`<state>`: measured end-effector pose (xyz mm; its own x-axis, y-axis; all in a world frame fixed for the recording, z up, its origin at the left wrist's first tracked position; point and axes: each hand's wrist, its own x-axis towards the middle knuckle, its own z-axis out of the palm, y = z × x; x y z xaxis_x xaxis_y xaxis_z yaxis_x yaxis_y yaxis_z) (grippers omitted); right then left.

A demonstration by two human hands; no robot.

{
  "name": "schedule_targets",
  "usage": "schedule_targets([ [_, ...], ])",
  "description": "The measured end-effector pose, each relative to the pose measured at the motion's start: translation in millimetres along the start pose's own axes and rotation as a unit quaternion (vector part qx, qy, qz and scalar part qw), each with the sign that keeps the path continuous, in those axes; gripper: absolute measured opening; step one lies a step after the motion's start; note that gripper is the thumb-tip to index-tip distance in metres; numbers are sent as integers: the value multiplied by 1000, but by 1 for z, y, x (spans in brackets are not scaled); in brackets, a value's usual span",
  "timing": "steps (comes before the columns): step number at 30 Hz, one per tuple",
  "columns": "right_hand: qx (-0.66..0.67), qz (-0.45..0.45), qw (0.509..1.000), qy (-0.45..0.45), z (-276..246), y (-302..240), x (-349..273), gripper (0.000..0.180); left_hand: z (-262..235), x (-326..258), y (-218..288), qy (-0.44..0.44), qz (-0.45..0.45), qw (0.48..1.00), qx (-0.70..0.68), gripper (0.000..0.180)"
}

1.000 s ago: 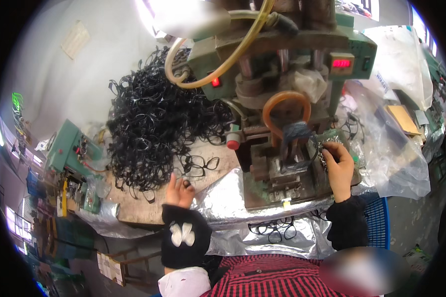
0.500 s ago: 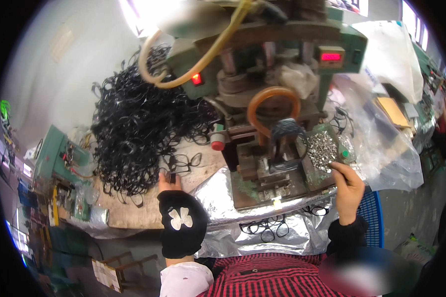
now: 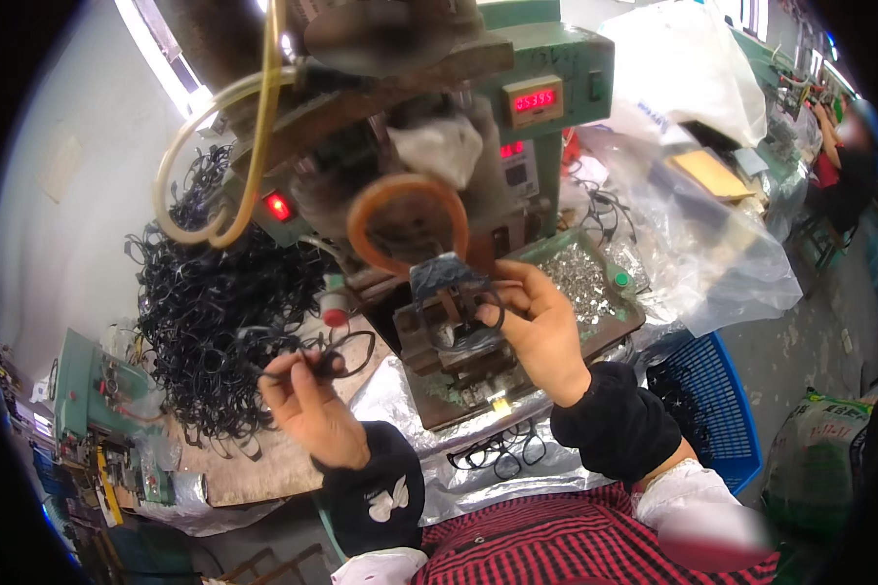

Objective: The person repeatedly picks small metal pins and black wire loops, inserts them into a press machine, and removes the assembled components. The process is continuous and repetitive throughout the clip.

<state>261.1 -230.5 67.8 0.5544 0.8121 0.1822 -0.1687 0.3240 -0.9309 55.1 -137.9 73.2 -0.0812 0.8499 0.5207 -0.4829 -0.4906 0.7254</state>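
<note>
A cluttered table (image 3: pixel 254 468) is seen under a green press (image 3: pixel 439 195). The right hand (image 3: pixel 541 327) is closed on a black loop (image 3: pixel 478 317) at the fixture, just to its left. The left hand (image 3: pixel 307 400) pinches another loop (image 3: pixel 346 351), taken from the heap (image 3: pixel 215 322) beyond it.

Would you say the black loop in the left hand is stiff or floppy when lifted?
Probably springy rather than limp: the black loop keeps its curve while pinched in the left hand. Likely light, being thin. Apt to snag, judging by the tangled pile.
</note>
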Motion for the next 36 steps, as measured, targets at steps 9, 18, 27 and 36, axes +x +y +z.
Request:
schedule_targets([
  [9, 24, -1, 998, -59, 14, -30, -24, 44, 40, 16, 53, -136, 62, 985, 91, 4],
  [18, -632, -216, 739, 95, -119, 43, 14, 16, 86, -19, 38, -244, -99, 953, 148, 10],
  [27, -464, -153, 861, 141, -117, 46, 28, 8, 83, -16, 34, -303, -49, 936, 173, 9],
  [36, -340, -113, 920, 158, -111, 51, 8, 14, -11, -52, 13, -95, 94, 912, 388, 42],
])
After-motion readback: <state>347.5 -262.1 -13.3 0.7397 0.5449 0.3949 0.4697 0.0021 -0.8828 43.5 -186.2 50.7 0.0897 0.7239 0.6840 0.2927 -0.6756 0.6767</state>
